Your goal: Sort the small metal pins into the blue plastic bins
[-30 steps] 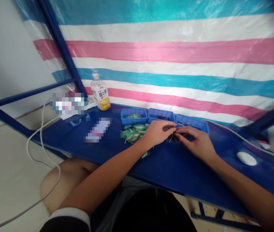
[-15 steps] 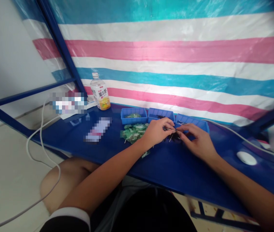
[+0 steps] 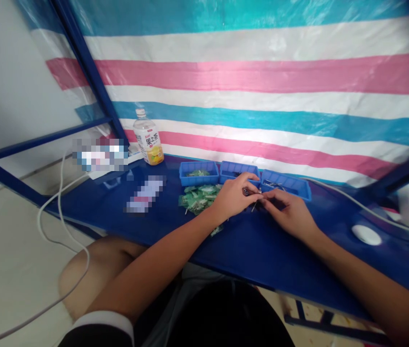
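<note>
My left hand (image 3: 233, 196) and my right hand (image 3: 291, 212) meet fingertip to fingertip over the blue table, just in front of the bins. Both are closed in a pinch around a small, thin piece with a metallic glint; the fingers hide most of it. Beneath them lie dark slender pieces with metal shafts, mostly covered by my hands. Left of my left hand spreads a pile of small green flat pieces (image 3: 200, 198). Behind stand three blue bins: the left bin (image 3: 199, 181) holds green pieces, the middle bin (image 3: 240, 168) dark ones, the right bin (image 3: 301, 193) thin metallic ones.
A drink bottle (image 3: 149, 142) stands at the back left, with a blurred-out flat object (image 3: 146, 195) before it. A white oval object (image 3: 366, 235) lies at the right. A pale cable (image 3: 356, 205) runs along there, and blue frame posts (image 3: 92, 82) flank the striped sheet.
My fingertips have drawn closer together, and the thin piece between them is less exposed. My right hand has shifted slightly left; the view has moved a little too.
</note>
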Tool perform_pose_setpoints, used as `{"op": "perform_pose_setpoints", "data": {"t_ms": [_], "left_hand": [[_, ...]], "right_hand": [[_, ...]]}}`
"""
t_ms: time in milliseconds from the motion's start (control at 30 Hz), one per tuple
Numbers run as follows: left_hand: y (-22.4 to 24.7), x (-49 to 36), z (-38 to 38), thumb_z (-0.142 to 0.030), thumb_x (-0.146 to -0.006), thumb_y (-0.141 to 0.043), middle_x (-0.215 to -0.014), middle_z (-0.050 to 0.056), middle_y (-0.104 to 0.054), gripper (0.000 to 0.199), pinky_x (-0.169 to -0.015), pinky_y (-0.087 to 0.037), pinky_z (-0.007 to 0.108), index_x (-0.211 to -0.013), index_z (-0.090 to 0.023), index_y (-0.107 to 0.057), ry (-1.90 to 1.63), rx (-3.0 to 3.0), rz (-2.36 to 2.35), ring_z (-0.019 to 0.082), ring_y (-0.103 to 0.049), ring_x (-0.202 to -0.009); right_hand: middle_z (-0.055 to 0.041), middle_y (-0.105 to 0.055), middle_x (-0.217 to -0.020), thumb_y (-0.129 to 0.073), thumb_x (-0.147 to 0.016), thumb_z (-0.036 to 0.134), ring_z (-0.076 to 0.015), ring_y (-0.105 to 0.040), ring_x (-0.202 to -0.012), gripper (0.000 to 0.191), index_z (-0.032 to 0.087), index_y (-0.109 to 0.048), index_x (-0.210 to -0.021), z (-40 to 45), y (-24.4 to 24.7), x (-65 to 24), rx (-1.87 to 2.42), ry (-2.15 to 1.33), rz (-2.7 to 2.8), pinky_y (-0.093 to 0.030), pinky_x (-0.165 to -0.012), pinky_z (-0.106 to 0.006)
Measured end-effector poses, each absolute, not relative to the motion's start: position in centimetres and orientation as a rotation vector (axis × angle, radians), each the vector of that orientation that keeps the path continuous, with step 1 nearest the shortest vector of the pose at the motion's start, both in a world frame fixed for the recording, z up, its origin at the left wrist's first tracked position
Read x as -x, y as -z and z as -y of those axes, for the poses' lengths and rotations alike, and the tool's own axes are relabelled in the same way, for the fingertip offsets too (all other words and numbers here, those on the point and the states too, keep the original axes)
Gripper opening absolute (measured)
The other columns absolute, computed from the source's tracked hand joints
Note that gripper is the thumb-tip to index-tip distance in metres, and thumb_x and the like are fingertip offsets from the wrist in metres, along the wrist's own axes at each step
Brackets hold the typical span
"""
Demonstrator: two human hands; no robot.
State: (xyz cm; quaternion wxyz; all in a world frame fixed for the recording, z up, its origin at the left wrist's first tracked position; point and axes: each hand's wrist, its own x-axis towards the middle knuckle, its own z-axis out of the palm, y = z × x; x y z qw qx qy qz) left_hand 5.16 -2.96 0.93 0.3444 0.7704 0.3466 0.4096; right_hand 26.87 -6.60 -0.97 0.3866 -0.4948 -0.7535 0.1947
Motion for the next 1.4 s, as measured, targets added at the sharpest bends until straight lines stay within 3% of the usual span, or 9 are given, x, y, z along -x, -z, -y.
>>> {"op": "perform_pose_setpoints", "data": {"t_ms": [67, 167, 267, 333, 400, 500, 667, 900, 1400], "left_hand": [[-1.0, -5.1, 3.0, -0.023, -0.09, -0.082, -0.109, 0.006, -0.083, 0.051, -0.087, -0.061, 0.032, -0.136, -0.022, -0.061, -1.092, -2.014, -0.897, 0.02, -0.079, -0.095], [-1.1, -5.0, 2.9, -0.024, -0.097, -0.075, -0.114, 0.007, -0.082, 0.048, -0.086, -0.061, 0.034, -0.142, -0.022, -0.058, -1.172, -2.023, -0.931, 0.021, -0.078, -0.098], [-1.1, -4.8, 2.7, -0.026, -0.103, -0.066, -0.113, 0.008, -0.082, 0.039, -0.084, -0.06, 0.036, -0.141, -0.022, -0.059, -1.254, -2.01, -0.974, 0.022, -0.077, -0.098], [-1.0, -4.7, 2.5, -0.028, -0.105, -0.063, -0.112, 0.009, -0.081, 0.036, -0.082, -0.06, 0.037, -0.14, -0.021, -0.059, -1.283, -2.011, -0.993, 0.022, -0.076, -0.095], [-0.9, -4.7, 2.4, -0.028, -0.106, -0.06, -0.112, 0.009, -0.081, 0.035, -0.081, -0.06, 0.036, -0.14, -0.021, -0.059, -1.291, -2.021, -1.001, 0.021, -0.076, -0.095], [-0.8, -4.7, 2.4, -0.024, -0.106, -0.058, -0.114, 0.009, -0.081, 0.034, -0.083, -0.06, 0.036, -0.14, -0.021, -0.059, -1.293, -2.033, -0.99, 0.022, -0.076, -0.102], [-0.8, -4.8, 2.5, -0.024, -0.107, -0.058, -0.115, 0.009, -0.081, 0.035, -0.083, -0.06, 0.034, -0.141, -0.021, -0.057, -1.28, -2.034, -0.99, 0.02, -0.077, -0.102], [-0.7, -4.8, 2.6, -0.029, -0.106, -0.06, -0.114, 0.008, -0.081, 0.036, -0.081, -0.06, 0.034, -0.141, -0.021, -0.059, -1.276, -2.039, -0.991, 0.02, -0.076, -0.095], [-0.7, -4.8, 2.7, -0.029, -0.105, -0.06, -0.109, 0.007, -0.082, 0.033, -0.085, -0.06, 0.035, -0.136, -0.02, -0.065, -1.148, -2.108, -1.008, 0.02, -0.075, -0.085]], "right_hand": [[-0.0064, -0.079, -0.097, -0.072, -0.097, 0.052, -0.0238, -0.072, -0.085, 0.029, 0.025, -0.079, -0.102, 6.4, 1.1, -26.9, 1.267, -0.687, 1.786, -0.056, -0.077, -0.037], [-0.0052, -0.076, -0.089, -0.079, -0.09, 0.058, -0.0179, -0.066, -0.071, 0.036, 0.023, -0.077, -0.101, 5.7, 1.1, -27.2, 1.281, -0.942, 1.478, -0.05, -0.059, -0.029], [-0.0041, -0.071, -0.079, -0.08, -0.088, 0.061, -0.013, -0.055, -0.056, 0.041, 0.021, -0.075, -0.095, 5.1, 0.9, -28.0, 1.34, -1.029, 1.286, -0.036, -0.044, -0.025], [-0.0035, -0.068, -0.072, -0.073, -0.093, 0.063, -0.0131, -0.053, -0.052, 0.043, 0.02, -0.074, -0.091, 4.9, 0.7, -28.7, 1.38, -0.966, 1.353, -0.035, -0.044, -0.026], [-0.0035, -0.069, -0.068, -0.068, -0.097, 0.061, -0.0159, -0.057, -0.054, 0.041, 0.021, -0.075, -0.092, 5.1, 0.5, -29.2, 1.44, -0.769, 1.581, -0.043, -0.049, -0.029], [-0.0072, -0.079, -0.091, -0.065, -0.101, 0.047, -0.0245, -0.072, -0.077, 0.027, 0.024, -0.079, -0.105, 5.5, 0.5, -29.1, 1.359, -0.367, 1.972, -0.058, -0.071, -0.039], [-0.0109, -0.078, -0.118, -0.06, -0.103, 0.033, -0.032, -0.072, -0.109, 0.028, 0.026, -0.077, -0.124, 5.6, 1.5, -27.9, 1.14, -0.062, 2.325, -0.058, -0.101, -0.052], [-0.0113, -0.078, -0.117, -0.058, -0.1, 0.022, -0.0314, -0.071, -0.107, 0.031, 0.023, -0.074, -0.127, 5.0, 2.3, -27.6, 1.138, 0.019, 2.378, -0.06, -0.098, -0.051], [-0.0099, -0.077, -0.103, -0.059, -0.097, 0.025, -0.0298, -0.071, -0.095, 0.02, 0.024, -0.073, -0.112, 4.7, 1.5, -27.3, 1.22, 0.004, 2.28, -0.058, -0.085, -0.045]]}}
